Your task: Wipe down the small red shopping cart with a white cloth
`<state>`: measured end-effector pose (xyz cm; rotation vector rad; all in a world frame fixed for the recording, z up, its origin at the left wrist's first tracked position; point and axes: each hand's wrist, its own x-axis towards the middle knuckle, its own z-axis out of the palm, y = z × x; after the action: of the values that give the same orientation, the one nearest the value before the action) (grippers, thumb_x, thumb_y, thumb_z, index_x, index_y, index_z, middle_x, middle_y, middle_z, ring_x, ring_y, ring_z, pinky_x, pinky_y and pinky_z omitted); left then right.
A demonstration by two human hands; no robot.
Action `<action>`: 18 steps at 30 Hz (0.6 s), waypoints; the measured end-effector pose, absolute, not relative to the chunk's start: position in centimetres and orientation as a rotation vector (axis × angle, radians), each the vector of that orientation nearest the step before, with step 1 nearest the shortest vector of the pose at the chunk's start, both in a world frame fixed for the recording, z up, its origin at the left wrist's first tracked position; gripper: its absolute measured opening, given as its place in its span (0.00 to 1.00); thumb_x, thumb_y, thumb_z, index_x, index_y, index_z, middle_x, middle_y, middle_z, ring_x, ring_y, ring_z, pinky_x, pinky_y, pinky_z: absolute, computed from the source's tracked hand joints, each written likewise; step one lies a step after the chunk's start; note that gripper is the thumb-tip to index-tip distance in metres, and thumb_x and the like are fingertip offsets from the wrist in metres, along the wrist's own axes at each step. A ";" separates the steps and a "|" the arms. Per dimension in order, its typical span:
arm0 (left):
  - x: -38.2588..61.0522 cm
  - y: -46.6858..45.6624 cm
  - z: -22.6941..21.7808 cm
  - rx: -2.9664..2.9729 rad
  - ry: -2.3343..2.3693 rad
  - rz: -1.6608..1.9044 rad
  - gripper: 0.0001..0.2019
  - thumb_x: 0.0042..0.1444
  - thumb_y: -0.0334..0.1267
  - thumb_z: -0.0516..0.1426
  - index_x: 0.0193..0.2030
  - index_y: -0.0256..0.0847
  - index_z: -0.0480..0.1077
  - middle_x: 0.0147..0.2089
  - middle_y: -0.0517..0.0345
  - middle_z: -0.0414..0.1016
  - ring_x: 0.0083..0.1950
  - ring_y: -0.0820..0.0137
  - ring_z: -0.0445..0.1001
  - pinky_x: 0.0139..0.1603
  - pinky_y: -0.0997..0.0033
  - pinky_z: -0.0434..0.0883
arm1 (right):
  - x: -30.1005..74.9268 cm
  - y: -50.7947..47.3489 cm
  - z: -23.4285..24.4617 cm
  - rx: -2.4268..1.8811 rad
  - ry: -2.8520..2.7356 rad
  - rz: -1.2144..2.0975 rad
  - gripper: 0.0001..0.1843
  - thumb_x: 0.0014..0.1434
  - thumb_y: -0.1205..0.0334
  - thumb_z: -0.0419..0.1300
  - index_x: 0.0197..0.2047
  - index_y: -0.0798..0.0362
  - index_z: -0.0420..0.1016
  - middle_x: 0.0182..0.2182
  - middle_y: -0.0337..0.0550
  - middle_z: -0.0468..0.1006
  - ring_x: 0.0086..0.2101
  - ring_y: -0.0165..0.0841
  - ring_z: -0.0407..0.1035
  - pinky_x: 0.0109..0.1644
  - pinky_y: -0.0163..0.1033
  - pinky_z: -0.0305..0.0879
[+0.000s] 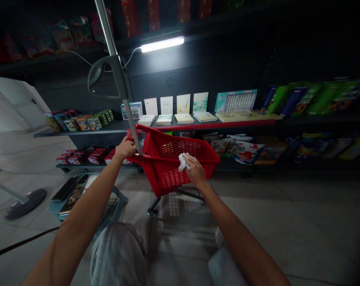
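A red cart (168, 166) is standing near mid-view toward six o'clock, with books (184, 118) sitting on a shelf (227, 124) at its twelve. At its nine the left hand (125, 148) is clasping the handle (130, 136), and at its four the right hand (195, 171) is gripping a white cloth (182, 163) against the near rim (165, 160)

From my head, the one camera looks forward and down onto the red cart (168, 163), quite near
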<state>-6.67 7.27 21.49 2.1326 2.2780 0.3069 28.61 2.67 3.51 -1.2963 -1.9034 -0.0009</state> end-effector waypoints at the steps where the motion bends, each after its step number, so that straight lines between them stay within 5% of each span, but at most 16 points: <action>1: -6.6 7.2 21.5 2.123 2.284 0.311 0.18 0.59 0.52 0.57 0.49 0.52 0.84 0.79 0.61 0.57 0.73 0.45 0.67 0.68 0.44 0.69 | 29.3 2.8 3.4 -1.313 -1.898 -0.003 0.30 0.69 0.65 0.49 0.72 0.53 0.68 0.71 0.41 0.67 0.71 0.34 0.58 0.78 0.47 0.49; 10: -6.3 7.7 21.6 2.122 2.286 0.368 0.18 0.61 0.53 0.56 0.46 0.50 0.84 0.79 0.62 0.57 0.68 0.47 0.73 0.65 0.50 0.73 | 33.2 5.2 4.1 -1.536 -1.721 0.119 0.27 0.67 0.63 0.55 0.68 0.51 0.74 0.67 0.46 0.73 0.67 0.37 0.66 0.73 0.47 0.61; 18: -6.6 8.3 21.4 2.126 2.301 0.369 0.19 0.61 0.54 0.55 0.45 0.51 0.84 0.80 0.65 0.55 0.63 0.49 0.77 0.62 0.52 0.74 | 35.1 5.9 3.6 -1.568 -1.689 0.146 0.27 0.66 0.62 0.55 0.67 0.51 0.75 0.67 0.46 0.72 0.67 0.38 0.66 0.73 0.45 0.60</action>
<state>-6.60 8.27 21.36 2.1255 2.3010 0.3686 35.10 5.94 3.62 -1.5681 -1.6895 0.1459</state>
